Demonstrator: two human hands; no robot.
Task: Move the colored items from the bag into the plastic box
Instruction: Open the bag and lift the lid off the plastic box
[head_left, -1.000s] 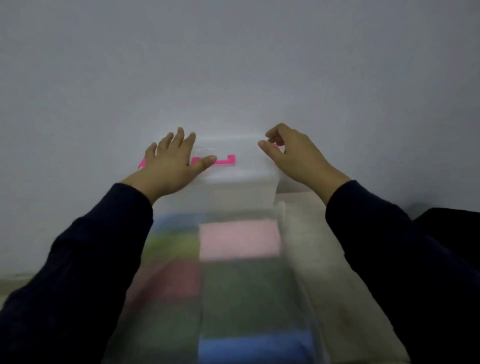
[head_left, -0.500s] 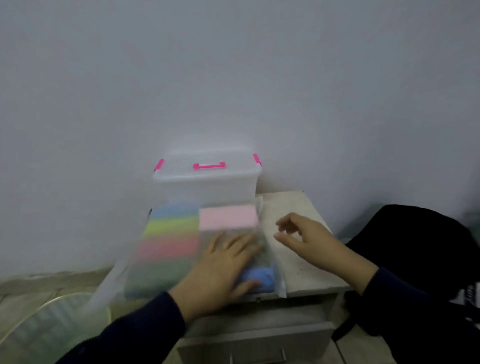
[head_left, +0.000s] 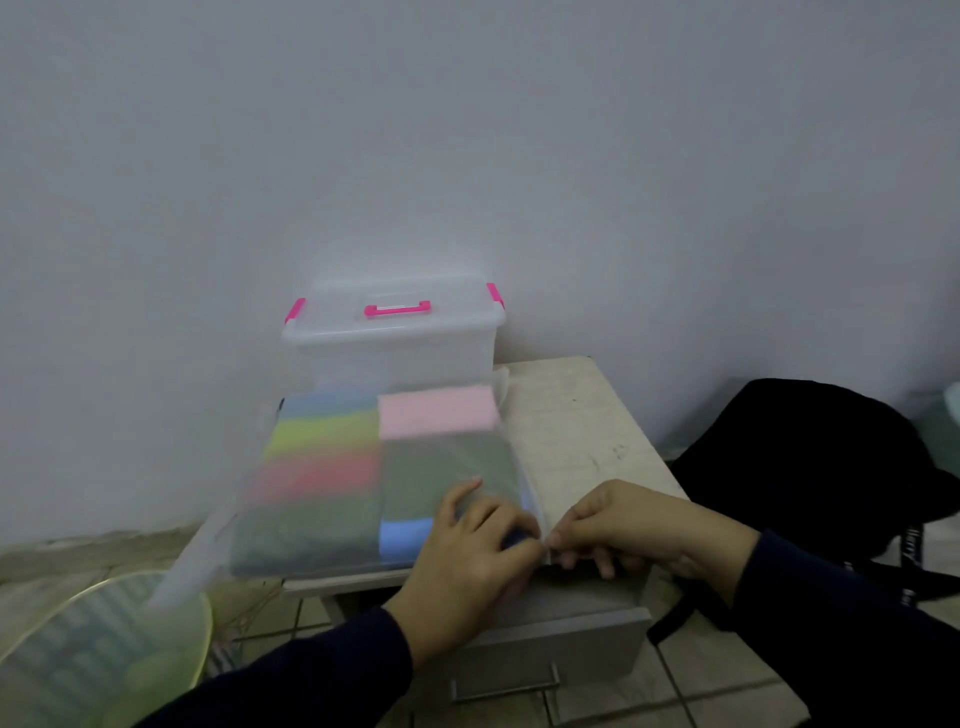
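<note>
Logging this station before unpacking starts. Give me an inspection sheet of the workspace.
Surface: small pale cabinet top, scuffed.
Job's things: clear bag of colored items lies flat; plastic box behind it, lid on, pink latches.
Clutter: nothing seen.
Hands: left hand and right hand pinch the bag's near right corner.
Cables: nothing seen.
Surroundings: black backpack at right, green-rimmed basket on tiled floor, grey wall.

- The bag (head_left: 384, 483) lies on the table (head_left: 576, 431), under the left hand's fingers (head_left: 483, 514).
- The right hand's fingers (head_left: 571, 540) meet the bag's near right edge.
- The plastic box (head_left: 395, 338) stands beyond the fingers, behind the bag, against the wall (head_left: 467, 130).
- A backpack (head_left: 810, 457) lies right of the table.
</note>
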